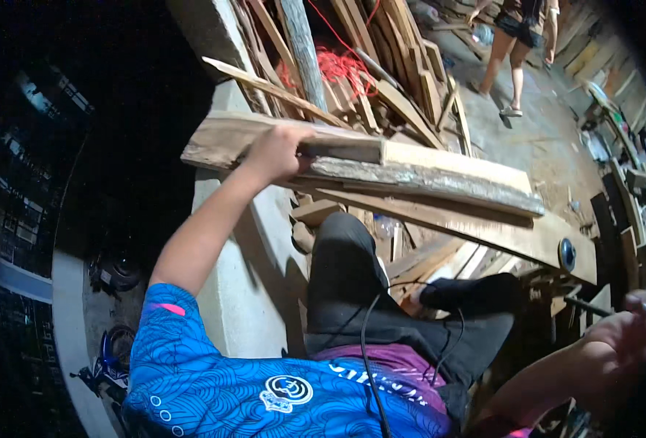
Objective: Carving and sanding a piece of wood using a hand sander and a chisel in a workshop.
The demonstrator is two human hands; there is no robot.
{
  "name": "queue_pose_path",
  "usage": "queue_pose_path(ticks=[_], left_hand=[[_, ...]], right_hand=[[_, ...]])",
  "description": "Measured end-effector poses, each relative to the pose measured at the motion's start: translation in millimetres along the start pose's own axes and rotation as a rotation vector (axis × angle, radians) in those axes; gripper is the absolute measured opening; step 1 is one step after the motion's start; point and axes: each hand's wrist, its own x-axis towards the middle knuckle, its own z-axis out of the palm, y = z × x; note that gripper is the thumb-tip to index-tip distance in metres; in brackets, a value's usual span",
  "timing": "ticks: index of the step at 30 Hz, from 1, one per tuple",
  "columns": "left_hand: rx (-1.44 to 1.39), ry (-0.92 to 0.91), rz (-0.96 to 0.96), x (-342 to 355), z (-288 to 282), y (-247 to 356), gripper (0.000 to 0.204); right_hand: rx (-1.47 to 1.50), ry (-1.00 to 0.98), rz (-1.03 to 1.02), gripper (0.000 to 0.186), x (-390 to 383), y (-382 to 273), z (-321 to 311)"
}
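My left hand is closed around rough wooden boards, which it grips near their left end. They lie across the space above my legs, one with a grey, weathered edge and one with a pale sawn face. Beneath them, a longer plank slants down to the right. A round dark disc with a bluish centre sits at that plank's right end. At the right edge, my right hand is raised with its fingers curled. A dark rod reaches toward it; whether the hand grips that rod is unclear.
Timber offcuts lean and lie beyond the boards, with tangled red cord among them. A pale concrete ledge runs along my left. Another person stands on the concrete floor at the far right. A black cable hangs before me.
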Motion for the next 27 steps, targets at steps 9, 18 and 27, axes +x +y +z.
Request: queue_pose_path(ticks=[9,18,27], left_hand=[[0.095,0.121,0.126,-11,-4,5,0.028],[-0.007,0.025,0.123,-15,4,-46,0.039],[0.052,0.170,0.265,-4,8,-24,0.022]], right_hand=[[-0.143,-0.717,0.527,0.029,-45,-38,56],[-0.050,-0.886,0.707,0.034,-116,-40,25],[-0.055,-0.964,0.248,0.058,-45,-38,111]])
